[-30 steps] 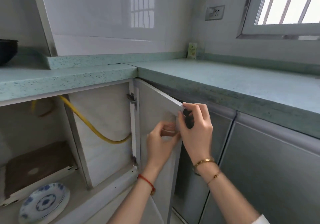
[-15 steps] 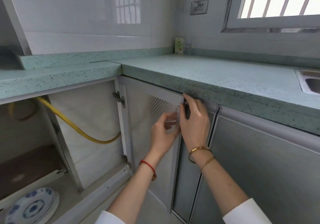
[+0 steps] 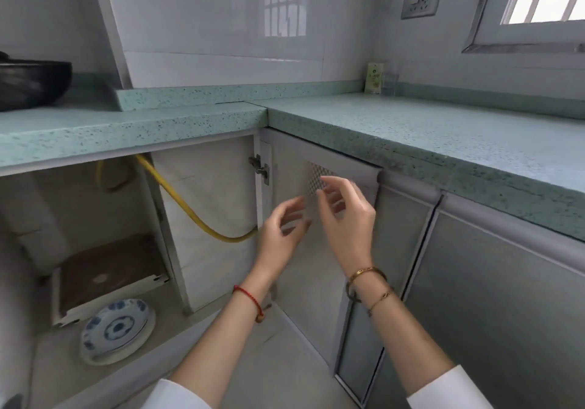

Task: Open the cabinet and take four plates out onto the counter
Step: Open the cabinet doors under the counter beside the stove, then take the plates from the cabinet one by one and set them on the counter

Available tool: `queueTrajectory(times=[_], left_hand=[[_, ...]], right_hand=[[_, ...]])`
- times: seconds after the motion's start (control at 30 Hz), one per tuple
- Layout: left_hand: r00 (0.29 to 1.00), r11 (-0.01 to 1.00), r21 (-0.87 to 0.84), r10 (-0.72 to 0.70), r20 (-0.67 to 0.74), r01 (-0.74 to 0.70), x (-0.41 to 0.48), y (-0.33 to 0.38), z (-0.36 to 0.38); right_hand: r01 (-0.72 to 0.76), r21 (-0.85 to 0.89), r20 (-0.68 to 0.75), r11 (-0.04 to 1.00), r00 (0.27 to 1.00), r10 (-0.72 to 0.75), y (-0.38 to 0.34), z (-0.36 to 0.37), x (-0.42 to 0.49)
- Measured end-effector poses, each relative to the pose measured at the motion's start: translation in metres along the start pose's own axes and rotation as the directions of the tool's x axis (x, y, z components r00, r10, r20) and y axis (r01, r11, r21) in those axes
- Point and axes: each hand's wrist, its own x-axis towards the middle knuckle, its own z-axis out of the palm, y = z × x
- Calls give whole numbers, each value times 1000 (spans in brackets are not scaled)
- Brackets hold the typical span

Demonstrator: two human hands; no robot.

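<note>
Both hands hang in front of the cabinet door [image 3: 316, 250], which stands slightly ajar under the counter [image 3: 411, 130], hinged at its left edge. The left hand [image 3: 278, 234] has its fingers [image 3: 292, 211] loosely spread and curled, holding nothing, and lies just left of the door's perforated vent panel [image 3: 313, 177]. The right hand [image 3: 348, 218] is raised in front of that panel, fingers also spread and slightly blurred, gripping nothing; I cannot tell whether they brush the door. The only plates in view, blue-patterned ones [image 3: 117, 329] that look stacked, lie on the floor of the open compartment well left of and below the door, well apart from both hands. A yellow hose [image 3: 190, 209] curves through that compartment, left of the door's hinge [image 3: 260, 168].
</note>
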Motion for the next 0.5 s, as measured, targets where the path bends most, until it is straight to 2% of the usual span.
queueTrajectory(times=[0.1, 0.2, 0.37, 0.5], left_hand=[[986, 996, 49, -66, -153, 74, -16, -16, -53], [943, 980, 110, -124, -310, 165, -42, -28, -111], [852, 940, 167, -184, -491, 299, -90, -43, -196], [762, 883, 208, -219, -610, 421, -125, -63, -256]], right_hand=[[-100, 120, 141, 988, 987, 82, -4, 36, -15], [-269, 216, 312, 939, 930, 195, -11, 80, -41], [-458, 221, 570, 861, 777, 267, -21, 152, -87], [-563, 191, 717, 804, 640, 278, -29, 210, -123]])
